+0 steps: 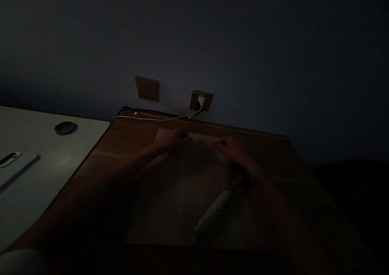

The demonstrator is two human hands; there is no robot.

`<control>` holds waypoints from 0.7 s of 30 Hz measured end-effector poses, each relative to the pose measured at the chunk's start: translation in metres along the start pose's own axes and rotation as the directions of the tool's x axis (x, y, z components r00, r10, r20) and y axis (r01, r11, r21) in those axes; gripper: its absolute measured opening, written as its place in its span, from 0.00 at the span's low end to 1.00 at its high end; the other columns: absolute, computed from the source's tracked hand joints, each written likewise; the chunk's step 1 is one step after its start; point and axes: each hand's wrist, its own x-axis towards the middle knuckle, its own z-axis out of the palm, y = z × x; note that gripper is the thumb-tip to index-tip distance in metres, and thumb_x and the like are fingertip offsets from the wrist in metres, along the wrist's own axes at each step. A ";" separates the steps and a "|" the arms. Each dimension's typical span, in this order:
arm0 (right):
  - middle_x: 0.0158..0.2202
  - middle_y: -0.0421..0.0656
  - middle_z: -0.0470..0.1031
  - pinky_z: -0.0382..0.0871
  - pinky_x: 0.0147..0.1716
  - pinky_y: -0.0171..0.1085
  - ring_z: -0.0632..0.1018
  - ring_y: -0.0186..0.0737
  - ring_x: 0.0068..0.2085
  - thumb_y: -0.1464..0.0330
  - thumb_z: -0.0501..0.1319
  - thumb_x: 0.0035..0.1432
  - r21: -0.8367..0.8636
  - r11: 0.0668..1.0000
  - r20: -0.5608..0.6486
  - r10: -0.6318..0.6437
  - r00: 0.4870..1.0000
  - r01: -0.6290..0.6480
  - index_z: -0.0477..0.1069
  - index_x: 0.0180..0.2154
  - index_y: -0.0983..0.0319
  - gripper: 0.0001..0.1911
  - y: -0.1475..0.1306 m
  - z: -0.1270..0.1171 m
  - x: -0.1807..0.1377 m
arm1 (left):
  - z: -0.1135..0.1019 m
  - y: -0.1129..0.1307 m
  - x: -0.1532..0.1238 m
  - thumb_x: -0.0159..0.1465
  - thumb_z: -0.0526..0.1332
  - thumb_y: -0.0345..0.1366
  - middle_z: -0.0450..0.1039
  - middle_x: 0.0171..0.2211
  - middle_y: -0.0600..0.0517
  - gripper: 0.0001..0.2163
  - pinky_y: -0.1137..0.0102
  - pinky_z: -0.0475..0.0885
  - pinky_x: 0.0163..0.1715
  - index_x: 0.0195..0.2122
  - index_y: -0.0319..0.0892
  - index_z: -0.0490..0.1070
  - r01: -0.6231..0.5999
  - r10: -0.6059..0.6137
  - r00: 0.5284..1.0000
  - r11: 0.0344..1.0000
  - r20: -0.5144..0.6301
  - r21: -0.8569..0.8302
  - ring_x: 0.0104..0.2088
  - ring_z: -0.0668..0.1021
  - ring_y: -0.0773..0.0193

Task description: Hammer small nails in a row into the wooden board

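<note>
The picture is very dark. A pale rectangular board or sheet [170, 210] lies on the wooden table. At its far edge, my left hand [175, 140] is closed, with the fingers curled towards the middle. Opposite it, my right hand [228, 146] is also closed, its fingertips pointing left. A small gap separates the two hands; whatever they pinch is too dark to make out. Nearer to me, a pale roller-like cylinder [212, 212] with a thinner handle end rests diagonally on the board, touched by neither hand.
Against the wall, a white plug sits in a socket [208, 101], and its cable [161, 119] runs left along the table's back edge. A second wall plate [147, 89] is beside it. On the white table [75, 153] at left are a round dark dish [65, 127] and a phone [18, 165].
</note>
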 end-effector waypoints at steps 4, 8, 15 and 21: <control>0.25 0.47 0.76 0.62 0.34 0.39 0.79 0.47 0.32 0.54 0.60 0.67 -0.274 0.961 0.044 -0.017 0.999 0.029 0.69 0.19 0.59 0.26 -0.002 0.006 -0.001 | 0.001 0.006 -0.003 0.61 0.66 0.31 0.79 0.38 0.49 0.11 0.69 0.69 0.39 0.45 0.42 0.80 -0.143 0.132 0.990 0.899 0.054 0.414 0.40 0.79 0.57; 0.39 0.61 0.83 0.68 0.44 0.43 0.83 0.56 0.45 0.59 0.55 0.72 -0.422 0.905 0.105 -0.014 0.994 0.057 0.80 0.32 0.66 0.23 -0.005 0.017 -0.002 | 0.006 0.013 -0.006 0.67 0.59 0.29 0.82 0.45 0.43 0.11 0.65 0.71 0.44 0.46 0.42 0.80 -0.200 0.165 0.980 0.750 0.114 0.631 0.46 0.82 0.52; 0.44 0.59 0.83 0.67 0.51 0.44 0.81 0.53 0.50 0.69 0.58 0.66 -0.352 0.932 0.106 -0.056 0.993 0.090 0.78 0.37 0.64 0.11 -0.002 0.021 0.000 | 0.014 0.021 -0.007 0.67 0.58 0.28 0.80 0.49 0.37 0.09 0.59 0.71 0.49 0.44 0.40 0.77 -0.211 0.204 0.975 0.758 0.083 0.618 0.51 0.80 0.45; 0.22 0.41 0.65 0.64 0.28 0.38 0.70 0.41 0.27 0.60 0.52 0.62 0.114 0.990 0.061 -0.086 0.994 0.078 0.57 0.23 0.54 0.15 -0.001 0.003 0.003 | 0.016 0.015 0.002 0.64 0.60 0.35 0.73 0.32 0.47 0.06 0.66 0.66 0.38 0.30 0.43 0.68 -0.116 0.138 0.989 0.939 -0.048 0.323 0.38 0.76 0.54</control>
